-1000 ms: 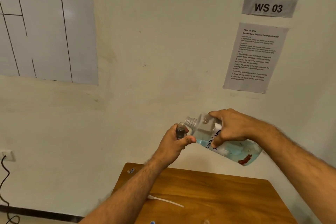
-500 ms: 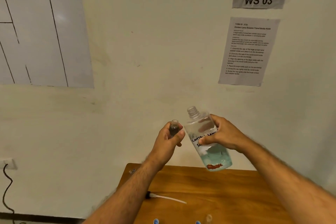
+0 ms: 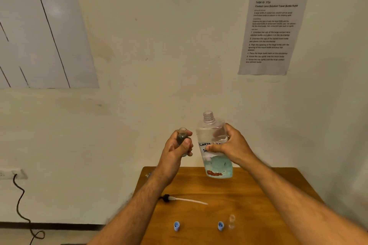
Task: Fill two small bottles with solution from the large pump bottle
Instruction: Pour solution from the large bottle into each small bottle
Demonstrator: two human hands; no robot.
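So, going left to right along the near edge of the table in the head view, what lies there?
Blue cap → second blue cap → small clear bottle, standing right beside that second cap.

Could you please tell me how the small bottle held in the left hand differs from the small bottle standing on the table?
The held small bottle is gripped in the left hand above the table; the second small bottle stands untouched near the table's front edge. The held one looks dark inside; the standing one looks clear, so apparently empty. A blue cap lies beside the standing one, none by the held one. Both are upright, uncapped and far smaller than the large bottle.
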